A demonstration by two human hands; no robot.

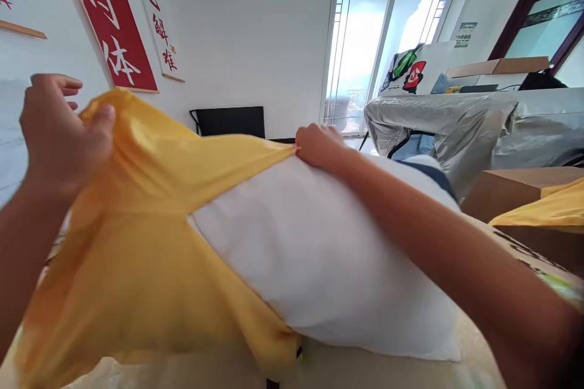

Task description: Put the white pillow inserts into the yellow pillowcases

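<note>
Far left, up on the white wall: a red banner [109, 18] with white characters, a narrower white banner [157, 18] just beside it. Below these, the left hand [59, 134], raised and closed, pinching a bunched fold of the yellow pillowcase [137, 255] between thumb and fingers. Hangs from that grip down to a pale surface [182, 371] along the bottom edge, with the cloth's mouth stretched taut to the right. Inside that mouth, the white pillow [319, 255], lying on its side on the surface, its left end in the case, its right end bare. At the pillow's top edge, the right hand [319, 146], knuckles up, fingers curled out of sight and clamped where the taut hem meets the pillow. Behind, against the far wall, a black chair back [230, 121]; then a tall glass door [387, 55], bright with daylight. Further right, a silver cover [456, 121] draped over something bulky, a printed bag [406, 73] and a flat cardboard box [502, 65] on top. Lower right, a brown carton [515, 194] with another yellow cloth [552, 206] on it, near the pillow's right end. Free air above the pillow between the hands; crowded along the right edge.
</note>
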